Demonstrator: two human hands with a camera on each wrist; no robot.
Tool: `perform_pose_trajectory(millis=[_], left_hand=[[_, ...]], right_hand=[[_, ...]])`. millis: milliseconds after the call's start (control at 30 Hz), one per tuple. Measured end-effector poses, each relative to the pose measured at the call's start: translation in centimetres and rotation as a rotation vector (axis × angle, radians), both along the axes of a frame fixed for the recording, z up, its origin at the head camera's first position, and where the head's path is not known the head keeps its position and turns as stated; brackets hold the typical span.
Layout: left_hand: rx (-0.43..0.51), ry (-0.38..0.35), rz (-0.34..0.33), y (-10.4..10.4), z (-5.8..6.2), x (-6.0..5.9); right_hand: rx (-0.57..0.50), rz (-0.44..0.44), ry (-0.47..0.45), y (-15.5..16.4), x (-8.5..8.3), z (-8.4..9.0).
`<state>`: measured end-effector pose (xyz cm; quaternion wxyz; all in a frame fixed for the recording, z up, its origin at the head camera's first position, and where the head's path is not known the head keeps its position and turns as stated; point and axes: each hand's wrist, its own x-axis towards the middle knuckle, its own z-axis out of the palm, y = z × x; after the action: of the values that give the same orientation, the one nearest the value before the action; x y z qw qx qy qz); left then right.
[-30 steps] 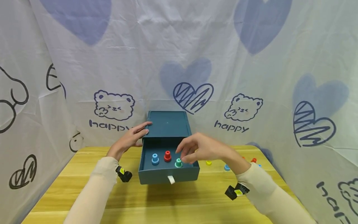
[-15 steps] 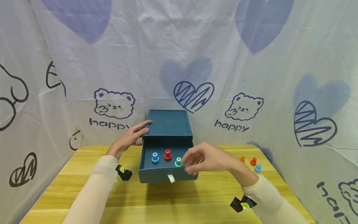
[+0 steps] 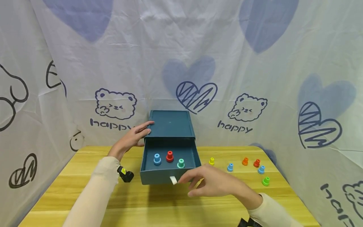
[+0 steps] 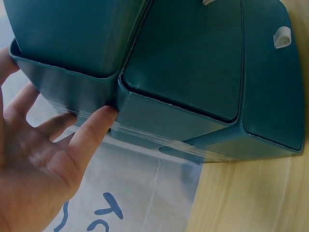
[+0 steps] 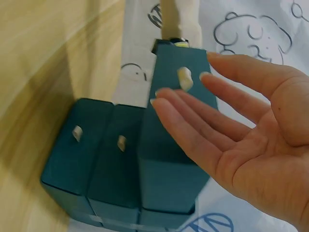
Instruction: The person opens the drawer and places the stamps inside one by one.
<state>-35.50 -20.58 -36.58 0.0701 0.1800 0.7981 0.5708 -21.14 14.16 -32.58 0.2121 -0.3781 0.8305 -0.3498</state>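
A dark teal drawer cabinet (image 3: 171, 124) stands at the back of the table with its top drawer (image 3: 156, 178) pulled out. Inside the drawer, a blue peg (image 3: 157, 159), a red peg (image 3: 169, 156) and a mint-green peg (image 3: 181, 163) stand upright. My left hand (image 3: 127, 142) rests against the cabinet's upper left side, thumb and fingers spread along it in the left wrist view (image 4: 43, 150). In front of the drawer, my right hand (image 3: 211, 181) holds nothing. Its loosely bent fingers are close to the white pull tab (image 3: 173, 180); whether they touch it is unclear.
To the right of the drawer on the wooden table (image 3: 127, 205) stand several more pegs: yellow (image 3: 211, 161), blue (image 3: 230, 167), orange (image 3: 245, 161), red (image 3: 256, 163), another blue (image 3: 261, 169) and green (image 3: 265, 181). Two shut lower drawers (image 5: 77, 150) show in the right wrist view.
My right hand has withdrawn from above the mint-green peg, moving toward me and down to the drawer's front by the pull tab. My left hand and the pegs in the drawer stay put.
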Motion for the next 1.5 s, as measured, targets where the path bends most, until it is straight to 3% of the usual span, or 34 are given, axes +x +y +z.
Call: perform_pose_trajectory(millis=[300,667,1067,1500], left_hand=[[0.003,0.005,-0.002,0.2,-0.1,-0.1],[-0.004,0.008,0.002,0.1,0.4,-0.1],[-0.038,-0.003,0.023,0.0,0.4,0.2],[0.01,-0.043,0.019,-0.1,0.4,-0.1]], right_hand=[[-0.056,-0.047,0.049,-1.5,0.5,-2.3],[-0.18,-0.108,0.127,-2.8,0.6,-4.0],[-0.238,-0.182,0.155,-3.3,0.7,-4.9],[-0.242,-0.269,0.211,-3.9,0.6,-5.0]])
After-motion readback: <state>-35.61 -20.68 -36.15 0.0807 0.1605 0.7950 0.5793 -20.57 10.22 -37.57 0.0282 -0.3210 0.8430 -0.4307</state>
